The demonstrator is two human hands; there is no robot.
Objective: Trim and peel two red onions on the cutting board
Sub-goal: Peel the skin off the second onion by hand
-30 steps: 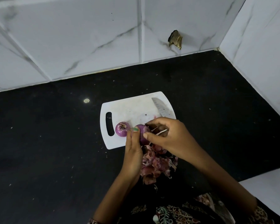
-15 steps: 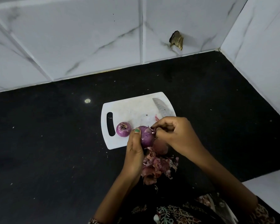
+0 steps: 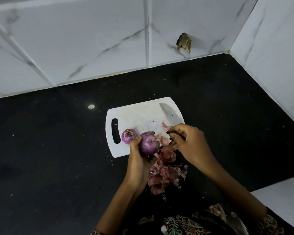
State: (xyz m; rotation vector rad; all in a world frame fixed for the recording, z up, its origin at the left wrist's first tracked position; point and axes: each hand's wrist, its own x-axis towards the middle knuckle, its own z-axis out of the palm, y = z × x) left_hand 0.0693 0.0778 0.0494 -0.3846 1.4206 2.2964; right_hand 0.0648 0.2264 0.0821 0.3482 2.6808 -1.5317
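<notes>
With the left hand point(image 3: 139, 155) gripping the onion point(image 3: 149, 143), she'd best have the right hand's pinched fingers point(image 3: 175, 135) strip remaining skin downward, away.

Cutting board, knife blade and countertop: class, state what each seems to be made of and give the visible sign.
Cutting board: probably plastic; plain white, thin, with a moulded handle slot and rounded corners.
Knife blade: likely steel; grey, dully shiny, with a dimpled pattern.
Countertop: looks like polished dark stone, perhaps granite; black with pale flecks, though the dim light leaves this open.
</notes>
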